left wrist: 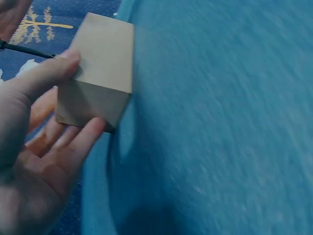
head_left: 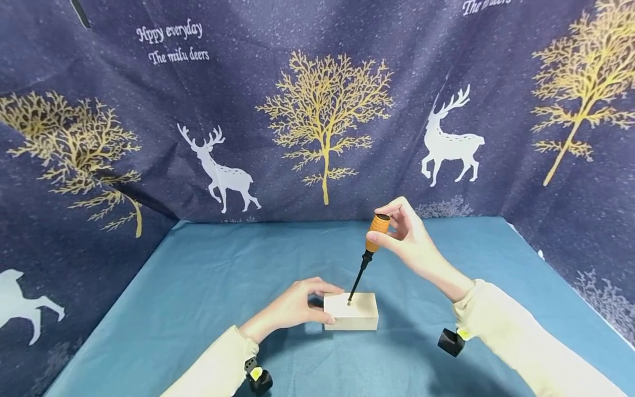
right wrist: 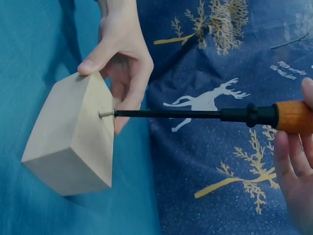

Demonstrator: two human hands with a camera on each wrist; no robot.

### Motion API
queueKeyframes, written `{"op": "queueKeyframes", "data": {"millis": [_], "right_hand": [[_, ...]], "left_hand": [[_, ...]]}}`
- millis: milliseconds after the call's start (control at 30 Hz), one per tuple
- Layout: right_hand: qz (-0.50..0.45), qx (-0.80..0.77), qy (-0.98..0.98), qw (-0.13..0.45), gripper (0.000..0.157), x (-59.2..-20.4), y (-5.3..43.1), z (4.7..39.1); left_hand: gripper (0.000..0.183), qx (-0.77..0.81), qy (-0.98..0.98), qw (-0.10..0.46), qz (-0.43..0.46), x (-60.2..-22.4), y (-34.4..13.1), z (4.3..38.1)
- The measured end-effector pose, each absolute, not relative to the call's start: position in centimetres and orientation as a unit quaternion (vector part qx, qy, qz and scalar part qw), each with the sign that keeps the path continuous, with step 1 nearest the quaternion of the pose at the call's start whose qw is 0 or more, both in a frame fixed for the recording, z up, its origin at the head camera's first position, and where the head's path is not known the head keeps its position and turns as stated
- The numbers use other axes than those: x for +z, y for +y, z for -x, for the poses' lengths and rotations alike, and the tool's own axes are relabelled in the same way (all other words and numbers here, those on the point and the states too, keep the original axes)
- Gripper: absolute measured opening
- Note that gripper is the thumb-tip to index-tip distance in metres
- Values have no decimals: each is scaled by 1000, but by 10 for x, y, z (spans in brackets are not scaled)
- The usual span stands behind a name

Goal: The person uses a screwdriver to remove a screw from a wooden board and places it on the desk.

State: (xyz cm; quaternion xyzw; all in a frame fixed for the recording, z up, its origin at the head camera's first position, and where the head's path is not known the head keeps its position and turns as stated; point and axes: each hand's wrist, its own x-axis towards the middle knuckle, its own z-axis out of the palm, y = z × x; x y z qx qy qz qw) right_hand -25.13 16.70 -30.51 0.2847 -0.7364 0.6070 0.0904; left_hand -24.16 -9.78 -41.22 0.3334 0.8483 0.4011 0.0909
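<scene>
A pale wooden block (head_left: pixel 359 314) lies on the blue cloth. My left hand (head_left: pixel 300 303) grips its left end, thumb on the near side and fingers at the far side. From the block's top face a screw (right wrist: pixel 105 115) sticks out, part of its thread showing. The tip of a screwdriver (head_left: pixel 361 270) meets the screw's head. My right hand (head_left: pixel 409 237) pinches the orange handle (head_left: pixel 378 231) between thumb and fingers, above and right of the block. The screwdriver leans a little to the right, its black shaft (right wrist: pixel 166 114) running down to the screw.
Blue cloth (head_left: pixel 208 275) covers the table around the block. Behind it hangs a dark blue curtain (head_left: pixel 347 33) with gold trees and white deer. A black camera (head_left: pixel 451 342) hangs at the right wrist, another camera (head_left: pixel 260 380) at the left.
</scene>
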Motion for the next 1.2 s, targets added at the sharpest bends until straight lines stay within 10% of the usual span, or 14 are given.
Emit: {"op": "queueKeyframes", "data": {"millis": [233,567,1200], "right_hand": [[-269,588,-753,122,30,-304,171,252],[-394,619,-680,25,35,-297,169,250],[-298,604,-728,127,30,-298,164,245]], "left_hand": [[50,415,846,85,-324,-415,-97,235],[50,434,844,96,-300,-413,-96,232],[48,495,826,95,-251,-419,-96,219]]}}
